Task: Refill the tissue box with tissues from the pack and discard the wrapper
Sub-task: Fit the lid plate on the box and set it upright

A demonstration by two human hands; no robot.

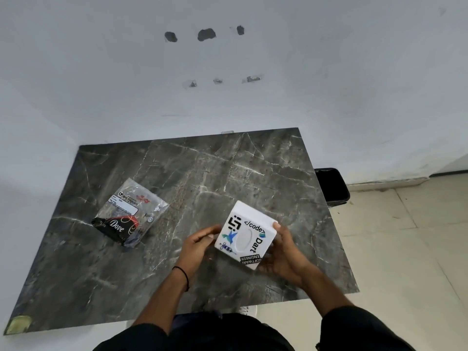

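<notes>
A white cube tissue box (247,234) covered in stickers is held tilted just above the dark marble table (177,173), its oval slot facing up. My left hand (200,245) touches its left side, fingers curled against the wall. My right hand (283,254) cups it from the right and underneath, thumb over the top right edge. No tissue shows in the slot. On the table to the left lies the clear plastic tissue pack (131,211), flat, with a black "Dove" print at its near end.
A black bin (331,186) stands on the floor beside the table's far right corner. A white wall runs behind the table. Light floor tiles lie to the right. The table's near left corner is chipped.
</notes>
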